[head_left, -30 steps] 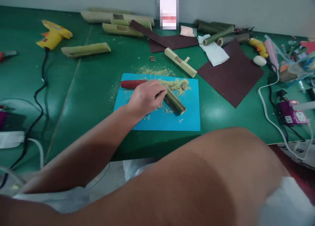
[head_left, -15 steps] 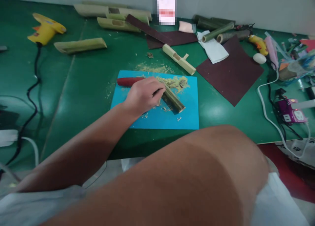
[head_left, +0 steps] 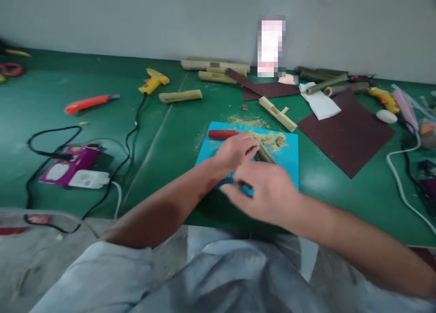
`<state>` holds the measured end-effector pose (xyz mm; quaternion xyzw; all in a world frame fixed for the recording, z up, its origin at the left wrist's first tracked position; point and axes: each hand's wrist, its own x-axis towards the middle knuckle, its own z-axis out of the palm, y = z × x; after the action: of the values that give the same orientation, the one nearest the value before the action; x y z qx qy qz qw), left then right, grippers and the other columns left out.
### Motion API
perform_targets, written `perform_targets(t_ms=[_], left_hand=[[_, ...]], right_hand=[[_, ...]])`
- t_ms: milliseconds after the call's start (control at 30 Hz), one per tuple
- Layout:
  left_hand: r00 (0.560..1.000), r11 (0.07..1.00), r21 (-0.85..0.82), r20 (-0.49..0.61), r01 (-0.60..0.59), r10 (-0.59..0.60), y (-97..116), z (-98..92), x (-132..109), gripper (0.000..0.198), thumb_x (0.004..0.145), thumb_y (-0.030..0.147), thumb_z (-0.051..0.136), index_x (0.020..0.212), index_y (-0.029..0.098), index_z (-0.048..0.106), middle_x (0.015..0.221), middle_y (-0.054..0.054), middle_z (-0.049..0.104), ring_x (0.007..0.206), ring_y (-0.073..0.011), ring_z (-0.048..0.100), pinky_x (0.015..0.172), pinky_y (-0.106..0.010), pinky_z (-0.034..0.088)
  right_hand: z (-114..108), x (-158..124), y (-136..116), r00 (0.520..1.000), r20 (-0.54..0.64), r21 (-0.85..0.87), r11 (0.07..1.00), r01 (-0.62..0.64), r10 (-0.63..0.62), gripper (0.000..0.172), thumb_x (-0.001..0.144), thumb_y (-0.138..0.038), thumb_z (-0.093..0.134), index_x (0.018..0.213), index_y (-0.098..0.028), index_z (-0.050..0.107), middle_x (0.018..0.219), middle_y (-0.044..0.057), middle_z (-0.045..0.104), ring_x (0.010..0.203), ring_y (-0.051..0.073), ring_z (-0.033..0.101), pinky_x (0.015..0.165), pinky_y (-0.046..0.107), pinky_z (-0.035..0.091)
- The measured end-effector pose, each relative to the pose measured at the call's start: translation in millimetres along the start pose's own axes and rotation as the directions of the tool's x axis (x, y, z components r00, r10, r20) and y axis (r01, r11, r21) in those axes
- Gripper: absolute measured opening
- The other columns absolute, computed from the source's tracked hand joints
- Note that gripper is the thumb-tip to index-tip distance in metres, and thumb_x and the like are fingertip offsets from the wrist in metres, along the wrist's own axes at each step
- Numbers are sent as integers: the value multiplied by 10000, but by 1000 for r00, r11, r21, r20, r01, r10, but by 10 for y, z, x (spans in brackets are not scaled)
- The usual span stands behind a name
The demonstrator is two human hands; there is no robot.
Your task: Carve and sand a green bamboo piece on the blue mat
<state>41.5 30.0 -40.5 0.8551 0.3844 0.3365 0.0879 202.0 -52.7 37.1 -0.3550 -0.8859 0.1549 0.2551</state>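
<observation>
My left hand is closed around a short green bamboo tube, which lies slanted on a blue sheet. Under and beside that hand, a red handle sticks out to the left; the rest of its tool is hidden. Pale shavings are heaped on the sheet behind the tube. In front of the left hand, my right hand hovers over the near part of the sheet, blurred. Its fingers are curled, the thumb stands apart, and nothing shows between them.
A notched bamboo piece and dark brown sheets lie behind and to the right. Leftward are a yellow glue gun, a red-handled tool and a purple power strip with cords. More bamboo lies along the wall.
The view has swung left and up. My right arm, which filled the foreground, has drawn back, and its hand is now in sight beside the left. The left hand keeps its hold on the bamboo.
</observation>
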Motion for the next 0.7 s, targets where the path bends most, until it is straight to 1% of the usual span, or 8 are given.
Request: perform_targets(t_ms=[100, 167, 233, 300, 467, 533, 633, 700], left_hand=[[1000, 1000, -19, -18, 15, -15, -13, 10, 0, 188, 960, 213, 506, 930, 148, 680, 905, -81, 691, 854, -182, 650, 771, -315, 548], [1000, 1000, -11, -7, 17, -17, -16, 6, 1, 174, 952, 201, 509, 929, 155, 675, 910, -78, 695, 873, -184, 657, 790, -319, 550], [999, 999, 4, -5, 34, -34, -18, -5, 1, 163, 948, 199, 518, 928, 159, 674, 916, -77, 701, 887, -188, 665, 800, -320, 552], [998, 998, 24, -9, 58, -57, -20, -19, -1, 152, 946, 201, 531, 933, 161, 678, 928, -76, 707, 889, -190, 671, 792, -314, 552], [997, 994, 88, -14, 71, -70, -52, -55, 6, 168, 961, 218, 535, 957, 152, 690, 920, -81, 712, 878, -196, 674, 783, -323, 546], [997, 992, 100, -19, 78, -77, -61, -62, 11, 172, 964, 219, 537, 943, 147, 692, 915, -85, 711, 881, -202, 673, 784, -330, 541], [996, 993, 81, -21, 89, -88, -2, -50, 3, 180, 964, 219, 535, 908, 145, 689, 884, -79, 700, 853, -196, 664, 760, -320, 526], [998, 997, 55, 26, 50, -51, 94, -32, -17, 204, 968, 223, 522, 875, 148, 687, 839, -66, 680, 802, -185, 648, 711, -304, 507]], right_hand=[[-68, -74, 382, 996, -65, -331, 940, -82, 64, 331, 927, -443, 564, 741, -175, 618, 711, 45, 633, 653, 169, 581, 576, 308, 342], [-68, -135, 593, 980, -86, -429, 881, -199, 180, 341, 882, -501, 617, 808, -167, 626, 774, 58, 652, 669, 186, 595, 561, 313, 318], [-30, -175, 715, 959, -79, -415, 866, -279, 271, 344, 851, -516, 650, 876, -174, 634, 857, 56, 675, 714, 198, 619, 562, 309, 317], [21, -186, 761, 941, -38, -383, 865, -325, 336, 309, 842, -487, 663, 916, -188, 641, 906, 48, 685, 743, 201, 633, 560, 306, 314], [74, -174, 779, 889, 69, -355, 844, -403, 453, 235, 857, -438, 629, 847, -203, 634, 841, 44, 683, 707, 192, 621, 550, 315, 294], [74, -187, 790, 880, 76, -360, 836, -415, 469, 237, 867, -435, 610, 822, -203, 625, 822, 46, 679, 693, 189, 614, 554, 319, 292], [98, -215, 804, 894, 66, -382, 838, -388, 444, 233, 883, -422, 589, 830, -195, 612, 833, 54, 674, 699, 191, 613, 559, 322, 291], [130, -228, 809, 905, 62, -394, 844, -365, 421, 240, 892, -420, 581, 836, -188, 605, 838, 61, 669, 709, 195, 615, 563, 322, 293]])
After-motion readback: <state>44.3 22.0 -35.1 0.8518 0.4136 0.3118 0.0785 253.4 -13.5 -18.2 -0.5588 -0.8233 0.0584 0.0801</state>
